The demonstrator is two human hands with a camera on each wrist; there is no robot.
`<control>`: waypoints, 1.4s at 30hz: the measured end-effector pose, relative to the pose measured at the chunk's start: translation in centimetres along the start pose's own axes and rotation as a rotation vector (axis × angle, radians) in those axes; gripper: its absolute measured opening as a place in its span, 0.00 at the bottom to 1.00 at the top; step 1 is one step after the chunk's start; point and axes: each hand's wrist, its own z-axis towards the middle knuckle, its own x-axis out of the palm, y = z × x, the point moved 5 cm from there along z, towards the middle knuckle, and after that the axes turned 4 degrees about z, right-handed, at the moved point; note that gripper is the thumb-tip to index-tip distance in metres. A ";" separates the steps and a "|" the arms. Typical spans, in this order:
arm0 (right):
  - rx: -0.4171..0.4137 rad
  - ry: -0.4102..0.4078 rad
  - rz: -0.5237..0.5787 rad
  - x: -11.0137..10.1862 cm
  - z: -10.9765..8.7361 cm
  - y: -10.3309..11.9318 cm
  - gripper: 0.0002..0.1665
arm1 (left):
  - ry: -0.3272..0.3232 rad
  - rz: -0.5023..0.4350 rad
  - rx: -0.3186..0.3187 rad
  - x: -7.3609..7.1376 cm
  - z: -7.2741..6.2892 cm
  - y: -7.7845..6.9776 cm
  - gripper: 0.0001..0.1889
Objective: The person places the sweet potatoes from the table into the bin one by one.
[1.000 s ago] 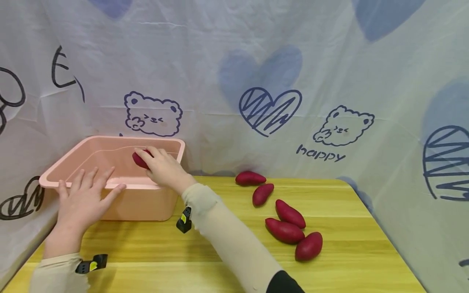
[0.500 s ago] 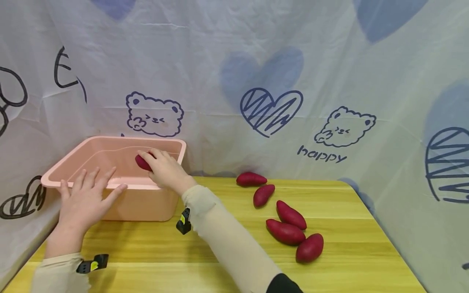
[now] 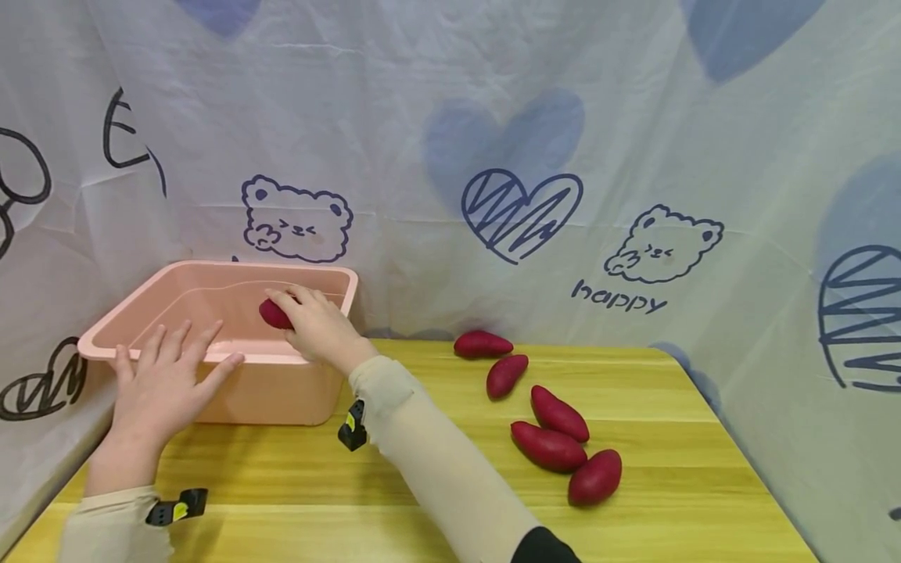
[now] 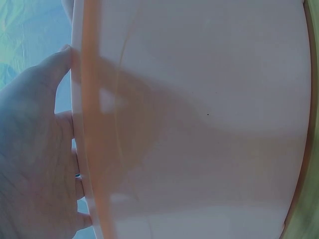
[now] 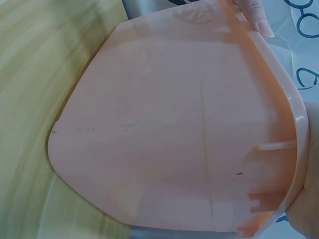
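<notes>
A pink plastic tub [image 3: 267, 391] stands at the left of the table. My right hand [image 3: 317, 324] reaches over its near right rim and grips a red-skinned sweet potato [image 3: 275, 314] between thumb and fingers, above the tub's inside. Part of that sweet potato is hidden by the hand. With fingers spread and straight, my left hand [image 3: 162, 383] rests on the tub's near rim. In the left wrist view the left hand [image 4: 32, 144] lies along the rim. The right wrist view shows mostly the tub's outer wall [image 5: 149, 124], with the right hand [image 5: 303, 199] at the edge.
Several more sweet potatoes lie on the wooden table [image 3: 669, 438] to the right: two near the back, one a single sweet potato [image 3: 480, 344], and a close cluster nearer the front around another sweet potato [image 3: 547, 446]. A printed white curtain [image 3: 408, 258] hangs behind and beside the table.
The sweet potato in my right hand has turned slightly, its end now pointing more toward the viewer. Both hands stay almost where they were, apart from a small camera shift.
</notes>
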 end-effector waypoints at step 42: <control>-0.090 -0.351 -0.122 -1.7 -2.3 -1.1 0.32 | 0.021 0.001 0.001 0.2 0.1 0.3 0.39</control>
